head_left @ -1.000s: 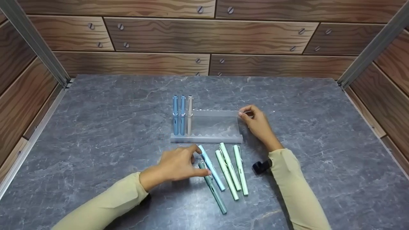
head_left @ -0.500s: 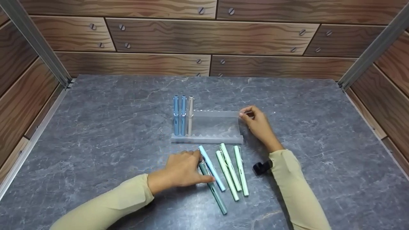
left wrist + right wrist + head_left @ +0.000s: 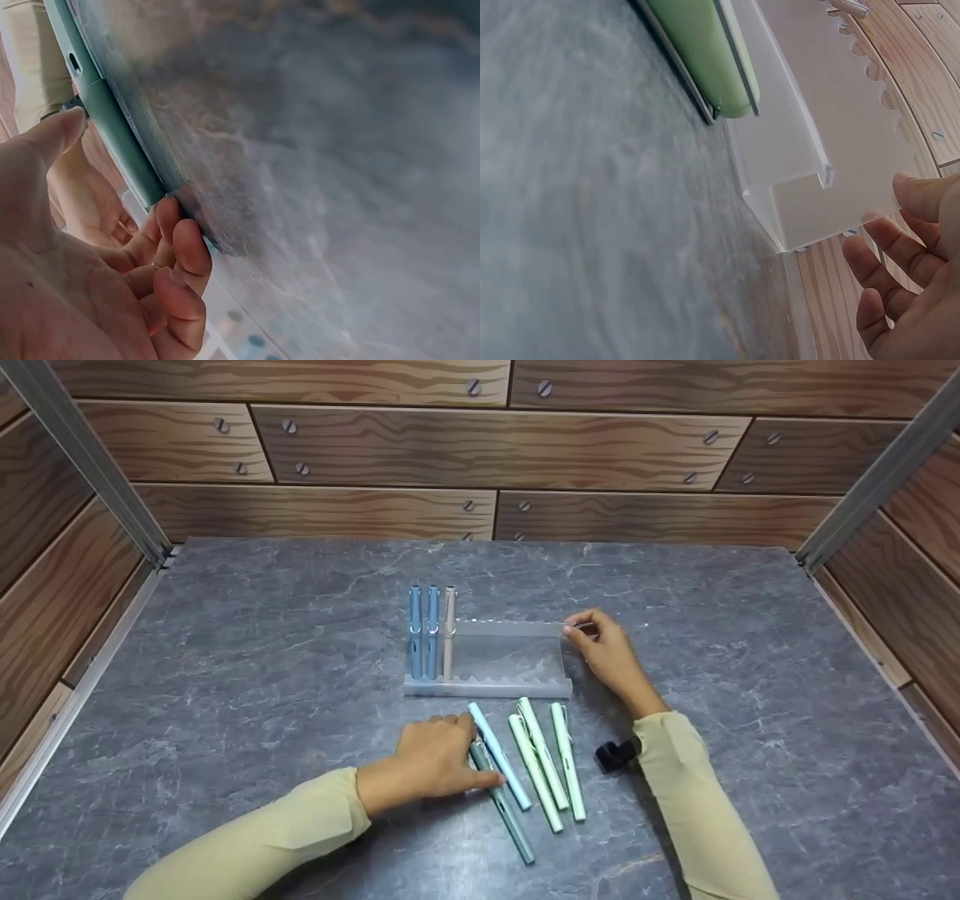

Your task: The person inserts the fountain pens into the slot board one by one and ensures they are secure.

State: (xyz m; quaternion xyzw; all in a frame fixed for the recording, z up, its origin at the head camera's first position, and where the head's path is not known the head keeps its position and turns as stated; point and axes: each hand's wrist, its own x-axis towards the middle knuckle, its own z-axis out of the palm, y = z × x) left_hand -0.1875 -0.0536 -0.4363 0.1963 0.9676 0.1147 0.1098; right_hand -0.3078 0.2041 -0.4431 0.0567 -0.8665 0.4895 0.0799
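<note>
A clear pen stand (image 3: 502,688) with a notched front rail holds two blue pens (image 3: 433,634) and a greyish-beige pen (image 3: 449,634) at its left end. My right hand (image 3: 609,654) pinches the stand's upper right corner between thumb and index finger. My left hand (image 3: 435,757) is at the capped end of a dark green pen (image 3: 511,829) on the table. In the left wrist view, its thumb lies along the cap of the green pen (image 3: 120,142) and the curled fingers touch the cap's end. A light blue pen (image 3: 502,757) lies right beside that pen.
Several light green pens (image 3: 568,761) lie to the right, in front of the stand. One light green pen (image 3: 705,52) shows close up in the right wrist view. A black wrist camera (image 3: 616,754) sits at the right sleeve. Wood-patterned panels (image 3: 495,446) stand behind the table.
My left hand has moved slightly right and down, and its fingers have closed in on the dark green pen's cap. The right hand stays at the stand's corner.
</note>
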